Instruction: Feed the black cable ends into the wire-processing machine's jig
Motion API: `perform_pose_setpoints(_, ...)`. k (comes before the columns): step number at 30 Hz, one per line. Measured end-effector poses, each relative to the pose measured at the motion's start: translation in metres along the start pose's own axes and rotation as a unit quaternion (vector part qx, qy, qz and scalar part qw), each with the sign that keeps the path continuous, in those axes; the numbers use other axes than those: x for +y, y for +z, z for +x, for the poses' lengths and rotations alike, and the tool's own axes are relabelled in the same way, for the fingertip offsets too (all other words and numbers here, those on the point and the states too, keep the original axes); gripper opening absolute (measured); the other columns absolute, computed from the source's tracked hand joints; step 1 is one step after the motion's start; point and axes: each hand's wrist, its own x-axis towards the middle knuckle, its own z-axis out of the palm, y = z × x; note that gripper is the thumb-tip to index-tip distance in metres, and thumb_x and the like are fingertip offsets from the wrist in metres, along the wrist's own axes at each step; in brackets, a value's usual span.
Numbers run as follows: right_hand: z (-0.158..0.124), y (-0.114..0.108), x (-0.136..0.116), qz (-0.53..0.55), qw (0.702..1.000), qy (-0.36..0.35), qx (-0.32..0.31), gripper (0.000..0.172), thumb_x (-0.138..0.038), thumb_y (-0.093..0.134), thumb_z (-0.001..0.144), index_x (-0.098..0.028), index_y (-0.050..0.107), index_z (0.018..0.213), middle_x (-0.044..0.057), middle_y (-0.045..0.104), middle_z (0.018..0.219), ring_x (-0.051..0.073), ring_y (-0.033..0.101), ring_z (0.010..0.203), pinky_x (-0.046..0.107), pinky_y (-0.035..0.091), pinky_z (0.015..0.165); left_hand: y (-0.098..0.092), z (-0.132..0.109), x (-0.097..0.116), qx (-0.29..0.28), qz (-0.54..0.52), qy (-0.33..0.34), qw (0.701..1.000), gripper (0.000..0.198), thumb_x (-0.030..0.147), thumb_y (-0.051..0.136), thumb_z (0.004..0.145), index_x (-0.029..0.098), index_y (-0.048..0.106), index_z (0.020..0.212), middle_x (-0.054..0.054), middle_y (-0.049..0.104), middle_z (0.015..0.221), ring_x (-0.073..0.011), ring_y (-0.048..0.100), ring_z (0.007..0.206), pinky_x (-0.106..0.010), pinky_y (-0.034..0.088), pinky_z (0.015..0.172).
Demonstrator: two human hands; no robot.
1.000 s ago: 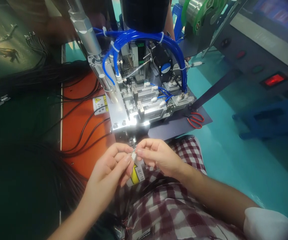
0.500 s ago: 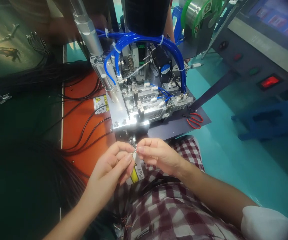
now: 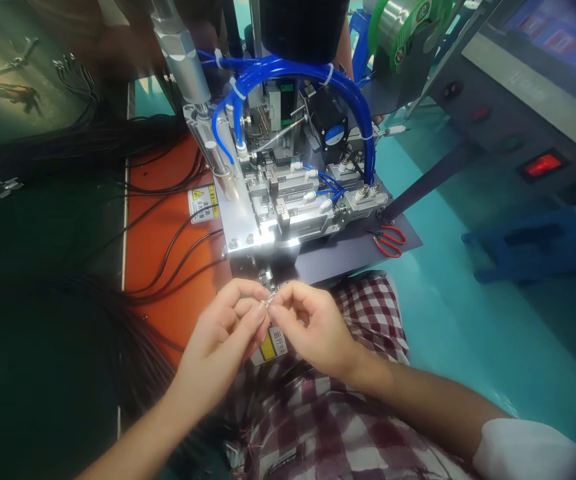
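Both hands meet fingertip to fingertip just in front of the metal machine (image 3: 288, 207). Between thumb and fingers, my left hand (image 3: 233, 323) pinches thin light-coloured wire ends (image 3: 269, 299). My right hand (image 3: 315, 327) is closed on the same small wires from the other side, its thumb and forefinger touching them. The exact shape of the wire tips is too small to tell. Below the fingertips a yellow and white label (image 3: 271, 345) shows.
Black cables (image 3: 168, 257) cross the orange surface (image 3: 153, 267) on the left. Red-handled pliers (image 3: 391, 241) lie on the dark base plate at the right. Blue tubes (image 3: 288, 67) arch over the machine. A solder wire spool (image 3: 401, 23) and control box (image 3: 518, 113) stand beyond.
My right hand has turned, its thumb now lower and its fingers more curled at the wires. My left hand has barely moved. The view has shifted slightly.
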Motion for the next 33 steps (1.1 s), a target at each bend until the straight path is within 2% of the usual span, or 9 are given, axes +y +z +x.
perform_pose_setpoints(2, -0.001, -0.003, 0.0, -0.086, 0.995, -0.052, 0.011, 0.011, -0.018, 0.059, 0.085, -0.016, 0.06, 0.075, 0.0, 0.06, 0.068, 0.011, 0.053, 0.061, 0.024, 0.041, 0.057, 0.001, -0.001, -0.001, 0.01, 0.031, 0.015, 0.999, 0.021, 0.042, 0.059, 0.092, 0.022, 0.055, 0.098, 0.007, 0.049, 0.059, -0.0069, 0.04, 0.05, -0.016, 0.031, 0.045)
perform_pose_setpoints(5, 0.003, -0.015, -0.002, -0.117, 0.991, -0.047, -0.05, 0.01, -0.02, 0.06, 0.086, -0.015, 0.064, 0.078, 0.001, 0.064, 0.07, 0.011, 0.056, 0.062, 0.025, 0.042, 0.06, 0.002, -0.002, -0.002, 0.013, 0.058, 0.019, 0.998, 0.02, 0.04, 0.058, 0.092, 0.022, 0.054, 0.098, 0.007, 0.051, 0.059, -0.0074, 0.043, 0.052, -0.016, 0.032, 0.046)
perform_pose_setpoints(7, 0.006, -0.024, -0.005, -0.091, 0.992, -0.015, -0.083, 0.009, -0.024, 0.065, 0.084, -0.016, 0.068, 0.083, -0.001, 0.064, 0.07, 0.009, 0.053, 0.057, 0.023, 0.04, 0.056, 0.003, -0.002, -0.002, 0.01, 0.057, 0.014, 0.998, 0.019, 0.039, 0.058, 0.092, 0.022, 0.054, 0.098, 0.007, 0.052, 0.059, -0.0078, 0.046, 0.053, -0.016, 0.033, 0.047)
perform_pose_setpoints(12, 0.012, -0.033, -0.008, 0.027, 0.996, 0.064, -0.062, 0.014, -0.028, 0.068, 0.08, -0.015, 0.067, 0.083, -0.002, 0.06, 0.069, 0.007, 0.045, 0.053, 0.021, 0.035, 0.049, 0.004, -0.003, -0.003, 0.012, 0.055, 0.009, 0.998, 0.018, 0.038, 0.057, 0.092, 0.022, 0.053, 0.099, 0.007, 0.052, 0.059, -0.0078, 0.046, 0.051, -0.016, 0.032, 0.046)
perform_pose_setpoints(16, 0.016, -0.032, -0.009, 0.118, 0.976, 0.15, -0.102, 0.024, -0.036, 0.073, 0.076, -0.015, 0.064, 0.077, -0.003, 0.058, 0.064, 0.006, 0.041, 0.047, 0.021, 0.03, 0.043, 0.004, -0.003, -0.003, 0.011, 0.068, 0.012, 0.998, 0.019, 0.039, 0.056, 0.093, 0.022, 0.053, 0.099, 0.007, 0.05, 0.058, -0.0071, 0.042, 0.05, -0.016, 0.028, 0.045)
perform_pose_setpoints(21, 0.022, -0.038, -0.007, 0.203, 0.948, 0.182, -0.164, 0.031, -0.041, 0.079, 0.07, -0.014, 0.065, 0.073, -0.003, 0.061, 0.062, 0.004, 0.04, 0.045, 0.019, 0.029, 0.043, 0.003, -0.004, -0.003, 0.005, 0.064, 0.008, 0.998, 0.019, 0.04, 0.056, 0.093, 0.022, 0.054, 0.099, 0.008, 0.047, 0.057, -0.0071, 0.04, 0.051, -0.016, 0.029, 0.046)
perform_pose_setpoints(28, 0.026, -0.044, -0.006, 0.205, 0.932, 0.206, -0.215, 0.017, -0.029, 0.071, 0.074, -0.013, 0.065, 0.071, -0.003, 0.063, 0.06, 0.004, 0.042, 0.044, 0.02, 0.03, 0.045, 0.001, -0.006, -0.002, -0.024, 0.069, 0.005, 0.997, 0.02, 0.041, 0.057, 0.093, 0.022, 0.054, 0.102, 0.006, 0.049, 0.06, -0.0083, 0.042, 0.054, -0.018, 0.031, 0.049)
perform_pose_setpoints(33, 0.033, -0.052, -0.009, 0.129, 0.936, 0.186, -0.27, 0.014, -0.025, 0.07, 0.077, -0.012, 0.066, 0.073, -0.002, 0.064, 0.062, 0.005, 0.043, 0.047, 0.02, 0.031, 0.046, 0.001, -0.008, 0.001, -0.063, 0.083, 0.014, 0.994, 0.022, 0.04, 0.057, 0.093, 0.022, 0.053, 0.105, 0.007, 0.045, 0.06, -0.0087, 0.036, 0.053, -0.02, 0.03, 0.05)
